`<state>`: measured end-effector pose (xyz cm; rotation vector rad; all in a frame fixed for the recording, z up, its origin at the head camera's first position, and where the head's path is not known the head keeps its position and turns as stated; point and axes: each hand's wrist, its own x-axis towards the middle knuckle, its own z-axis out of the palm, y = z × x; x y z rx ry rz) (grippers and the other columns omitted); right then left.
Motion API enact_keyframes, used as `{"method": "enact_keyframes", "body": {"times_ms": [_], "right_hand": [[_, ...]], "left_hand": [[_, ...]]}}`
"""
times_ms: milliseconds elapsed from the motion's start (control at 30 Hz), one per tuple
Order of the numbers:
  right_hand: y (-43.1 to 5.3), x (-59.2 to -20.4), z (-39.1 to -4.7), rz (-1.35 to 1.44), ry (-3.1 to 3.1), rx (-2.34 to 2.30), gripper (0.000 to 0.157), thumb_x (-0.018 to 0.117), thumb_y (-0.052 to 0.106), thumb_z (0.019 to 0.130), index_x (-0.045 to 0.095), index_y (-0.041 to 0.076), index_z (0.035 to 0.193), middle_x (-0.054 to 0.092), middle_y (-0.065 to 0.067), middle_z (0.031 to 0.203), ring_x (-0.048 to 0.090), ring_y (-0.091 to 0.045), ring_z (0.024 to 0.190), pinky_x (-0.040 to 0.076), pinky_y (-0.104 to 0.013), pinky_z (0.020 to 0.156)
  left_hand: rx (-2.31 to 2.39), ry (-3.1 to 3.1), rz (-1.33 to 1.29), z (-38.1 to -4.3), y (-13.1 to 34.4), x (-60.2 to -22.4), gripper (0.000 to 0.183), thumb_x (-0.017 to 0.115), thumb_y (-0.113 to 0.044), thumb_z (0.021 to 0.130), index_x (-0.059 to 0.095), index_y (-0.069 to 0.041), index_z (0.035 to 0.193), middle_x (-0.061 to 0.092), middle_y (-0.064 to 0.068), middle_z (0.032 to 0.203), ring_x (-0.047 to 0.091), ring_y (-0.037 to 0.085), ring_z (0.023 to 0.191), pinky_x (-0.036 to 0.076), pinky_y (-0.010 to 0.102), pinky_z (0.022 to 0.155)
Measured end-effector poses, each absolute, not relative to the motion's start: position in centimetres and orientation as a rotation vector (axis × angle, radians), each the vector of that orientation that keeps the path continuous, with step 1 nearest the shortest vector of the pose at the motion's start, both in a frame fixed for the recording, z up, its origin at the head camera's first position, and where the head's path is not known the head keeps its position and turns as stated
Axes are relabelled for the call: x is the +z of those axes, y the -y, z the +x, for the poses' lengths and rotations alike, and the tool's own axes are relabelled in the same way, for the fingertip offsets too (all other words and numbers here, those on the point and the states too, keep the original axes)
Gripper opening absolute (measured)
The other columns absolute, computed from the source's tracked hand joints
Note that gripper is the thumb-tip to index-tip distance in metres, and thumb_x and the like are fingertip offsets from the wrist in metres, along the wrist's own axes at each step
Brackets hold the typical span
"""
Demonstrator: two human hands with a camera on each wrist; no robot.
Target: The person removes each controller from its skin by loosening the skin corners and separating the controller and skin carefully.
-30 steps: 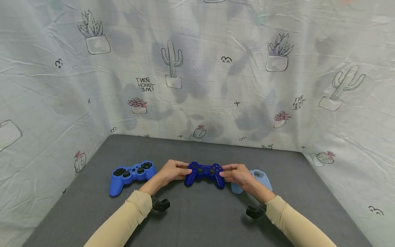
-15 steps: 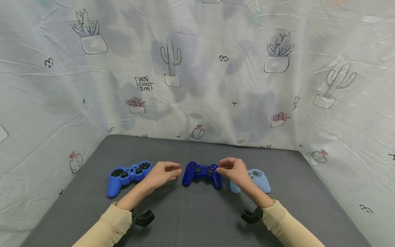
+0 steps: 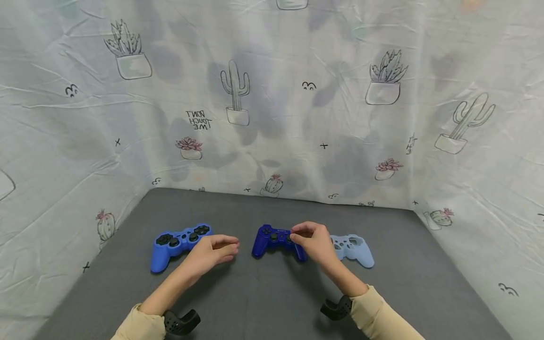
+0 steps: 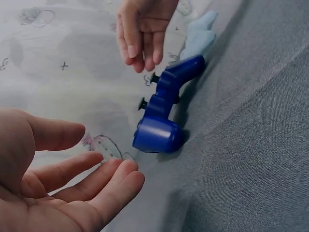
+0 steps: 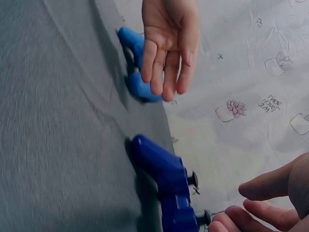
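A dark blue game controller (image 3: 263,242) lies in the middle of the grey table, its two thumbsticks upward. Left of it and toward the person, my left hand (image 3: 210,255) hovers with loosely bent fingers and nothing in them. In the head view my right hand (image 3: 315,243) overlaps the controller's right side; the right wrist view shows a gap between thumb and fingers (image 5: 270,215), which hold nothing. To the left is a second controller (image 3: 160,257) in a brighter blue sleeve, partly behind my left hand. A pale blue controller cover (image 3: 359,250) lies at right, partly hidden by my right hand.
The grey cloth-covered table (image 3: 255,302) reaches back to a pale curtain (image 3: 280,118) printed with cacti, which also closes off both sides. Each wrist wears a black band mount (image 3: 182,322).
Both hands have let go of the dark blue controller, which stays in place. My left hand has drawn back to the left and toward the person; the right has lifted and shifted slightly left.
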<state>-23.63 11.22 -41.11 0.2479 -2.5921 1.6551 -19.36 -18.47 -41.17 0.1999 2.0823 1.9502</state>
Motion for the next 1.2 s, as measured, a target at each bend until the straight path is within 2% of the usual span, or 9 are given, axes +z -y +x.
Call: {"method": "enact_keyframes", "body": {"times_ms": [200, 400, 633, 833, 1033, 1200], "right_hand": [[-9.2, -40.9, -23.0, 0.291, 2.499, 1.984, 0.015, 0.073, 0.002, 0.088, 0.071, -0.005, 0.101, 0.07, -0.01, 0.093, 0.067, -0.029, 0.086, 0.054, -0.045, 0.08], [-6.9, -41.1, -22.7, 0.366, 2.426, 2.305, 0.022, 0.073, 0.006, 0.089, 0.069, -0.009, 0.105, 0.068, -0.021, 0.103, 0.068, -0.032, 0.094, 0.053, -0.047, 0.084], [-5.4, -41.6, -23.2, 0.432, 2.4, 2.557, 0.031, 0.071, 0.009, 0.092, 0.065, -0.012, 0.113, 0.066, -0.024, 0.111, 0.066, -0.035, 0.101, 0.052, -0.043, 0.086], [-4.8, -42.0, -23.7, 0.479, 2.417, 2.61, 0.035, 0.072, 0.012, 0.091, 0.064, -0.009, 0.118, 0.063, -0.023, 0.119, 0.059, -0.041, 0.112, 0.05, -0.044, 0.091], [-3.8, -42.2, -24.4, 0.591, 2.434, 2.604, 0.041, 0.072, 0.014, 0.091, 0.061, -0.006, 0.126, 0.063, -0.016, 0.123, 0.061, -0.029, 0.113, 0.046, -0.043, 0.097], [-2.7, -42.4, -24.7, 0.623, 2.391, 2.648, 0.038, 0.071, 0.011, 0.092, 0.061, -0.005, 0.126, 0.061, -0.019, 0.126, 0.062, -0.026, 0.112, 0.044, -0.045, 0.099]], "left_hand": [[1.986, -2.026, 0.164, -18.3, 19.6, -40.5, 0.048, 0.061, -0.017, 0.1, 0.049, 0.013, 0.135, 0.052, 0.029, 0.134, 0.053, 0.039, 0.122, 0.046, 0.043, 0.096], [2.043, -2.018, 0.118, -17.4, 21.3, -40.2, 0.05, 0.061, -0.017, 0.1, 0.045, 0.013, 0.137, 0.049, 0.03, 0.136, 0.052, 0.039, 0.123, 0.045, 0.043, 0.097], [2.097, -2.036, 0.113, -16.9, 24.0, -40.1, 0.055, 0.06, -0.018, 0.101, 0.039, 0.016, 0.139, 0.047, 0.031, 0.138, 0.056, 0.032, 0.12, 0.045, 0.039, 0.097], [2.069, -2.159, 0.031, -16.7, 26.1, -40.1, 0.057, 0.065, -0.02, 0.098, 0.043, 0.014, 0.138, 0.045, 0.03, 0.138, 0.059, 0.025, 0.117, 0.046, 0.038, 0.096], [2.006, -2.284, -0.064, -16.4, 28.9, -40.0, 0.061, 0.064, -0.027, 0.098, 0.043, 0.011, 0.14, 0.054, 0.022, 0.133, 0.064, 0.017, 0.107, 0.05, 0.038, 0.089], [1.997, -2.439, -0.145, -16.0, 30.2, -40.5, 0.063, 0.066, -0.03, 0.096, 0.045, 0.012, 0.138, 0.067, 0.007, 0.117, 0.067, 0.012, 0.098, 0.054, 0.037, 0.082]]}}
